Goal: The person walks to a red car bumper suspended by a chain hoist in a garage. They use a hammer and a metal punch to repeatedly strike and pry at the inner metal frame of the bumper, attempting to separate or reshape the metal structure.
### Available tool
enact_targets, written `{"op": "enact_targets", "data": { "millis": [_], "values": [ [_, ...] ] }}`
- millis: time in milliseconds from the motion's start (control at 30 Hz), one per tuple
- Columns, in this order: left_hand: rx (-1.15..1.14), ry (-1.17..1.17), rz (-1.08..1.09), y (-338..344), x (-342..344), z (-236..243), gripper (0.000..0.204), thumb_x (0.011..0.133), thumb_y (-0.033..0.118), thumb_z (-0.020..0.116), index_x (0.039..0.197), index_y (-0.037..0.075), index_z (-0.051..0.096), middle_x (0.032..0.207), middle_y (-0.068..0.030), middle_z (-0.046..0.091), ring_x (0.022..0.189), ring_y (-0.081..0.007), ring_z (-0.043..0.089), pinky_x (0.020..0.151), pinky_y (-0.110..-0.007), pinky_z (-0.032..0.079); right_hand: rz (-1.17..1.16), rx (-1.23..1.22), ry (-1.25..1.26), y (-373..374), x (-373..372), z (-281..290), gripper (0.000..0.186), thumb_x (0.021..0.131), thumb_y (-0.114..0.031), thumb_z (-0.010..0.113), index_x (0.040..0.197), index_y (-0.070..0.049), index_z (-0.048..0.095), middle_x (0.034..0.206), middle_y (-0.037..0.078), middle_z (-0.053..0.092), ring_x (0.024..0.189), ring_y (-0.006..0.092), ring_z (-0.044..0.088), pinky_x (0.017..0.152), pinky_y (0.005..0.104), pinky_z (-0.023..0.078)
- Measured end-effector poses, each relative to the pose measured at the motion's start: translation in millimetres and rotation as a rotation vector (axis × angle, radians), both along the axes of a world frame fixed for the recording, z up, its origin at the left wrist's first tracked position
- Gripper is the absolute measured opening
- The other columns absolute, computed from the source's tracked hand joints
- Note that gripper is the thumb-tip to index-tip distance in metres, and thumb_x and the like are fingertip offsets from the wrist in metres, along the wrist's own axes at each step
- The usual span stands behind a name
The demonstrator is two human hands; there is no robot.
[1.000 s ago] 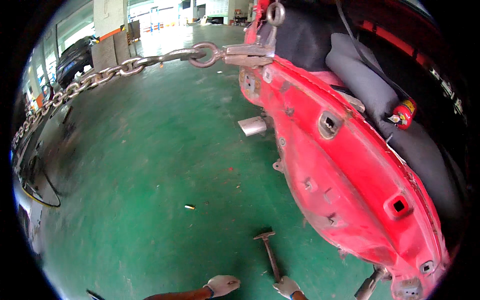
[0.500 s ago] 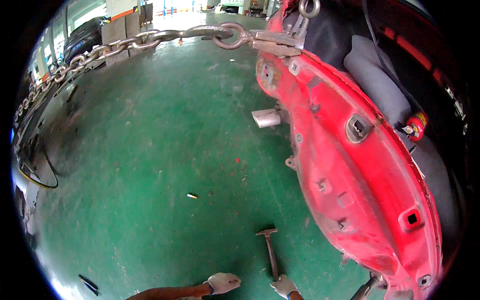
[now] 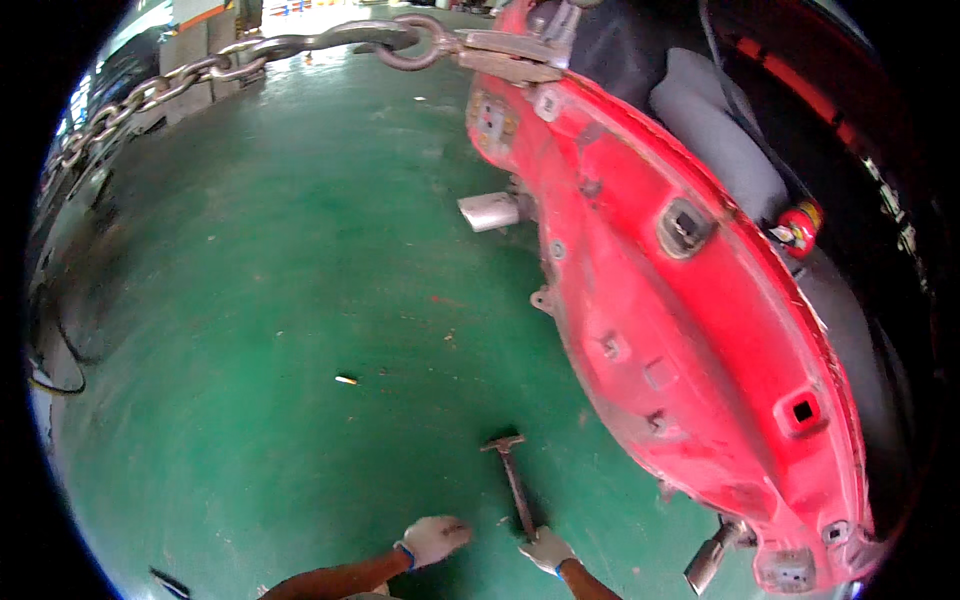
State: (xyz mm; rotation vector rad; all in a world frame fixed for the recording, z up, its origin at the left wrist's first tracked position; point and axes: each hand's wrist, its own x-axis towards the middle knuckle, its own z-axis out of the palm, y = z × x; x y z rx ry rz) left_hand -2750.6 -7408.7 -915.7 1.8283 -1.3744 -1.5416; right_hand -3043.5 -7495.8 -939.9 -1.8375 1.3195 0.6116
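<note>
My right hand (image 3: 549, 551), in a white glove, grips the lower end of a hammer's handle. The hammer (image 3: 515, 486) points away from me, its narrow dark head above the green floor. To its left is my left hand (image 3: 435, 540), also in a white glove, holding nothing; its fingers look loosely extended, though they are small and blurred. Right of the hammer stands the red rear body of a car (image 3: 690, 340), stripped to bare panel, its surface creased and scuffed. Neither hand touches it.
A heavy chain (image 3: 215, 66) runs from the left to a metal clamp (image 3: 510, 55) on the car's far corner. Exhaust tips (image 3: 490, 211) jut out below the panel. A small red canister (image 3: 799, 228) lies inside the car. Pliers-like dark tool (image 3: 170, 583) rests on the floor (image 3: 250, 330) at lower left.
The view has shifted, so the car, chain and floor items appear farther left and mostly higher. Both hands show a little higher and more left; the right still holds the hammer.
</note>
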Motion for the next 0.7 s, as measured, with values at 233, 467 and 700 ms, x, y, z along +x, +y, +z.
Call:
{"op": "enact_targets", "data": {
  "millis": [233, 467, 700],
  "values": [
    [-0.249, 0.157, 0.2, -89, 1, 77, 0.038, 0.097, 0.039, 0.064, 0.115, 0.007, 0.073, 0.096, -0.0127, 0.075, 0.081, -0.0201, 0.07, 0.073, -0.033, 0.055, 0.503, -0.177, 0.008, 7, -53, -87, 0.069, 0.088, -0.05, 0.068, 0.124, 0.006, 0.051, 0.116, 0.028, 0.066, 0.11, 0.0452, 0.063, 0.093, 0.0479, 0.05],
    [-0.192, 0.343, 0.249, -72, -16, 82, 0.029, 0.095, 0.023, 0.068, 0.114, 0.002, 0.072, 0.093, -0.0085, 0.074, 0.081, -0.0123, 0.066, 0.072, -0.027, 0.053, 0.063, -0.001, 0.021, 4, 3, 10, 0.056, 0.096, -0.047, 0.056, 0.126, -0.001, 0.054, 0.121, 0.03, 0.062, 0.114, 0.0457, 0.061, 0.091, 0.0516, 0.051],
    [-0.166, 0.518, 0.348, -54, -27, 33, 0.024, 0.091, 0.014, 0.069, 0.11, -0.001, 0.072, 0.091, -0.0035, 0.071, 0.083, -0.0086, 0.062, 0.075, -0.024, 0.052, -0.199, -0.024, 0.021, 27, -13, -9, 0.058, 0.09, -0.049, 0.06, 0.119, 0.001, 0.056, 0.113, 0.027, 0.066, 0.104, 0.0449, 0.065, 0.087, 0.0522, 0.05]
  ]
}}
